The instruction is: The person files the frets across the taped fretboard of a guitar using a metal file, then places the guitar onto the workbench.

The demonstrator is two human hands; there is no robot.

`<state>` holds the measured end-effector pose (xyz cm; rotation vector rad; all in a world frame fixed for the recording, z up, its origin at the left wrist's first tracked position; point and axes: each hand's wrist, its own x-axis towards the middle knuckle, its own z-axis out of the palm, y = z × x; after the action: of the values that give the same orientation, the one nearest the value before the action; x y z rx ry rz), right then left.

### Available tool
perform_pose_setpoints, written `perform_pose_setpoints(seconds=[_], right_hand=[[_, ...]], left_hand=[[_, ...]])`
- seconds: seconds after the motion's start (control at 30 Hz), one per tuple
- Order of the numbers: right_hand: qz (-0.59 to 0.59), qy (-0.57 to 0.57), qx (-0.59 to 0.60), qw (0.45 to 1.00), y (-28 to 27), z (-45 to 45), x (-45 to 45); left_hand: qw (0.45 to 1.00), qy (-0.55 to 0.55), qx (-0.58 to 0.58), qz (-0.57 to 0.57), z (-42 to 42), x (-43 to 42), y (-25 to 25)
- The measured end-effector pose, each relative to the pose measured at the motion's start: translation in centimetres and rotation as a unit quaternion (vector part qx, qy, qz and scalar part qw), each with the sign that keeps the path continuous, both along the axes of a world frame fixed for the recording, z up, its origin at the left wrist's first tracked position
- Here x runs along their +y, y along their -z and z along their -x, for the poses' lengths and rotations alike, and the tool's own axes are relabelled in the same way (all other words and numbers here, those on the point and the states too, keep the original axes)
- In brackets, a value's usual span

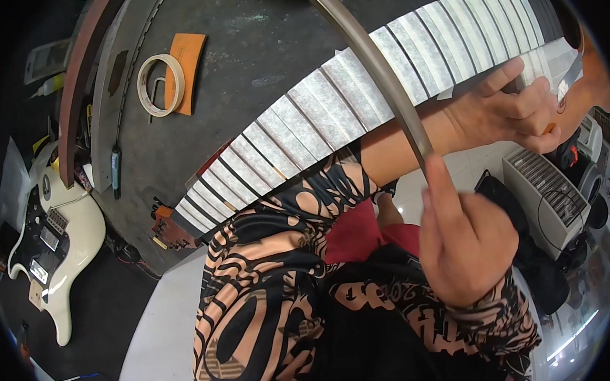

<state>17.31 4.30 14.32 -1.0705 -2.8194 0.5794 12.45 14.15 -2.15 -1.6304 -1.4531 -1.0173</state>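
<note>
A guitar neck (308,118), its fretboard covered with white tape between the dark fret lines, runs diagonally across the view. My left forearm passes beneath it, and my left hand (522,113) is closed near the neck's right end, its fingers curled on something I cannot make out. A long grey metal bar (375,61) crosses over the taped fretboard. At the bar's lower end is my right hand (466,241), closed on it with the index finger stretched along it; this hand is slightly blurred.
On the dark worktop (243,62) lie a tape roll (140,85), an orange piece (189,65) and a marker (116,173). A cream guitar body (83,233) is at the left. A ribbed white unit (543,192) stands at the right. The headstock (172,228) is near the worktop's edge.
</note>
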Motion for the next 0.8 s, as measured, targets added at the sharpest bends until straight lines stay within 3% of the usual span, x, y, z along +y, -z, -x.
perform_pose_setpoints(seconds=[0.1,0.17,0.27,0.53,0.63,0.7,0.8], right_hand=[[-0.001,-0.004,-0.011,1.0,0.0,0.3,-0.6],[-0.075,-0.013,0.034,0.997,0.6,-4.6,-2.5],[-0.063,-0.017,0.018,0.998,0.0,-8.4,-5.2],[-0.009,-0.019,-0.02,1.0,-1.3,0.4,0.1],[-0.047,-0.025,-0.005,0.999,0.0,-5.9,-3.1],[-0.009,-0.013,0.007,1.0,-0.5,-9.5,-5.3],[0.018,-0.002,-0.012,1.0,-1.3,-8.5,-5.6]], left_hand=[[0.999,0.032,-0.04,0.004,0.3,-0.3,0.1],[0.999,0.024,-0.035,0.003,-0.5,0.0,-0.3],[1.0,0.006,-0.021,0.004,0.2,0.0,-0.4],[1.0,-0.003,-0.027,-0.003,-0.4,0.1,-0.6],[0.999,-0.002,-0.042,0.0,-0.9,0.0,-0.7],[0.999,-0.001,-0.045,-0.004,-0.6,0.1,-0.7],[0.999,0.005,-0.047,-0.004,-0.2,0.0,-0.6]])
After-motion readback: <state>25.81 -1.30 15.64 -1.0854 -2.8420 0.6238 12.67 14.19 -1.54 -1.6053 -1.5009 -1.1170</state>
